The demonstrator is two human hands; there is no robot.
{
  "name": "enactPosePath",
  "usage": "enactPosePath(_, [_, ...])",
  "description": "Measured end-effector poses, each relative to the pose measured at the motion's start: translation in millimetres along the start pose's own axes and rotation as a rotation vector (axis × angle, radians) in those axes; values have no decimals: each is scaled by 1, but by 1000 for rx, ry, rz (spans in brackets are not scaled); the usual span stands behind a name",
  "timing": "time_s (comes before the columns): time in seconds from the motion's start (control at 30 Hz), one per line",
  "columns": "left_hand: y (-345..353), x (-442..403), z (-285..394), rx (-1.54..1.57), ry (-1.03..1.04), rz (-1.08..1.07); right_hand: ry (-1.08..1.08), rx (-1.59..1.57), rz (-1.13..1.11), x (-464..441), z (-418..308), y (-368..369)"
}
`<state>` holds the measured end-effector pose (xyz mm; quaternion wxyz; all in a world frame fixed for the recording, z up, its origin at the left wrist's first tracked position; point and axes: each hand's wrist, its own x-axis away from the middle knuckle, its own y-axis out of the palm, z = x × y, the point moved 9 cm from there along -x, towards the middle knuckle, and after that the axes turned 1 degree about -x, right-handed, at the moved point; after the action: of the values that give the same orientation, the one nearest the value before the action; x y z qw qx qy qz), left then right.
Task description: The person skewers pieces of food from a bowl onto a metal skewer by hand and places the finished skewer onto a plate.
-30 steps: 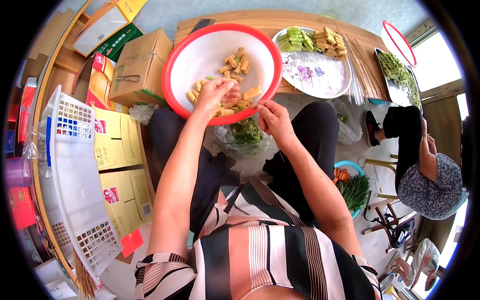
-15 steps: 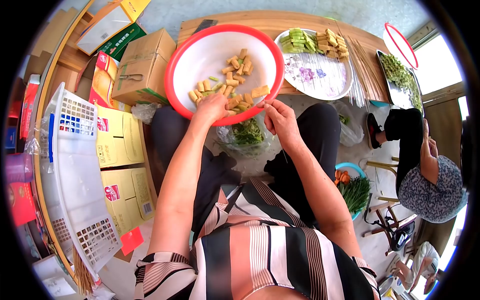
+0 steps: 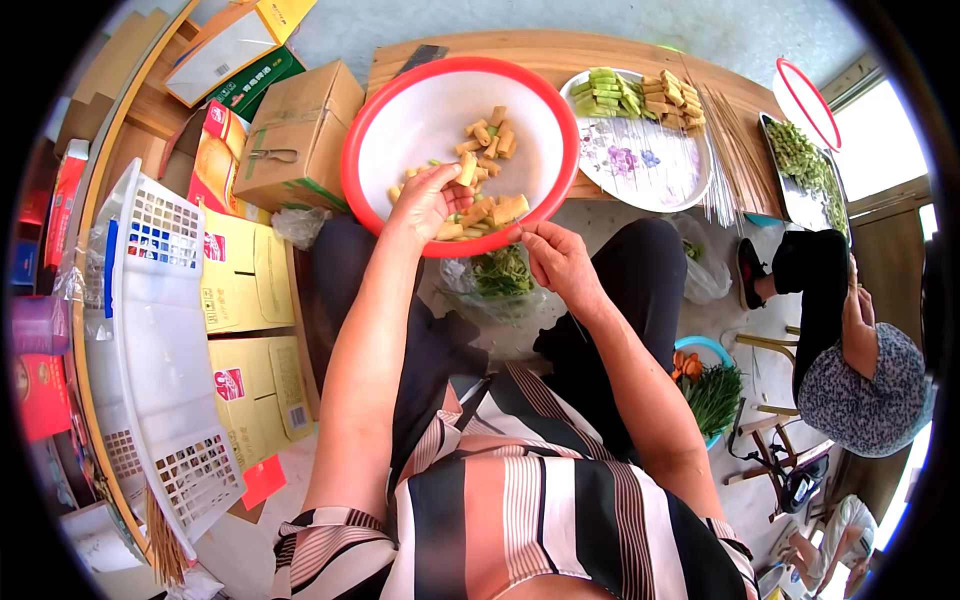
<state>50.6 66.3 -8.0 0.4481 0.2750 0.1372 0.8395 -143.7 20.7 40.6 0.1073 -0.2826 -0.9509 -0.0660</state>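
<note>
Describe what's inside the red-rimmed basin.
Tan pieces and some green bits lie inside the red-rimmed basin. The left hand, holding one tan piece, covers part of the near side; whatever lies beneath it is hidden.

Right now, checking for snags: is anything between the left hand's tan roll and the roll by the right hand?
Nothing visible stands between the tan roll in the left hand and the roll beside the right hand.
</note>
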Motion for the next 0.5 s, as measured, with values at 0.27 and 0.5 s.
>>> enactPosePath(0.27, [-5,1,-1,82,-28,53,-32,-32,-49,1,1,4])
enactPosePath(0.5, [-12,-3,0,129,18,92,-5,-24,-48,1,4,3])
